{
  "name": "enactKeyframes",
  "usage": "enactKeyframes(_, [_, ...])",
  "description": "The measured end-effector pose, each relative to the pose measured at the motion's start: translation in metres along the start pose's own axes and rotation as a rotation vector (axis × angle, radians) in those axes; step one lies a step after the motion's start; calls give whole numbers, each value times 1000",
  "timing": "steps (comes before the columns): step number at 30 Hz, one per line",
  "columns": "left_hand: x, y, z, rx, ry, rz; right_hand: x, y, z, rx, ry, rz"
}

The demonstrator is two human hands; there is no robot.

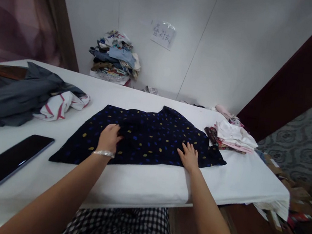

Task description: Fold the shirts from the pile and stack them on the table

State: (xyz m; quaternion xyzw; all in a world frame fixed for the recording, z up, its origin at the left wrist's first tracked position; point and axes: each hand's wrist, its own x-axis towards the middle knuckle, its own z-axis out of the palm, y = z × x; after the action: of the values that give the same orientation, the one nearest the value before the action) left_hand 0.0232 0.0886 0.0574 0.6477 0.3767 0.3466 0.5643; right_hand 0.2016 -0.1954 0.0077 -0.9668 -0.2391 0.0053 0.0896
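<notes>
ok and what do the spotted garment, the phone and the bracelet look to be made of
Spotted garment: probably thin cloth, matte, since it lies limp and flat. Phone: likely glass-fronted, glossy, with a bright reflection near one edge. Bracelet: pale and shiny, perhaps metal or beads; too small to tell.

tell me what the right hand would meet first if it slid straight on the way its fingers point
More of the dark spotted garment, which the right hand already rests on; past its far edge, the white tablecloth, then probably the wall, though depth there is unclear.
</notes>
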Motion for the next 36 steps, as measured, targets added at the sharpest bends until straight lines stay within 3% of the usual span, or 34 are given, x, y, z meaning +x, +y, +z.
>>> enactKeyframes(4, [-24, -20, -52, -246, 58, -166, -1, 1, 1, -2, 12, -7])
enactKeyframes(8, [-22, -31, -81, -110, 164, -89, -1, 2, 1, 1, 6, -11])
enactKeyframes(11, [-11, -29, -92, 147, 138, 126, -2, 3, 2, -7, 8, -11])
enactKeyframes(14, [-1, -24, -97, 670, -62, 492, -2, 4, 2, -10, 14, -18])
enactKeyframes(17, [10, -19, -97, 1024, -188, 645, -2, 4, 2, -7, 19, -21])
enactKeyframes(19, [20, -12, -95, 1047, -209, 610, -1, 4, 3, -3, 18, -16])
enactKeyframes(28, [66, 54, -96, 700, -302, 258, 0, 6, 4, 16, 24, -10])
enactKeyframes(31, [85, 49, -102, 822, -317, 147, 0, 7, 5, 23, 25, -11])
enactKeyframes(33, [92, 38, -108, 920, -264, 102, 1, 7, 5, 23, 20, -9])
enactKeyframes(36, [84, 20, -113, 916, -78, 230, 1, 7, 5, 27, 19, -10])
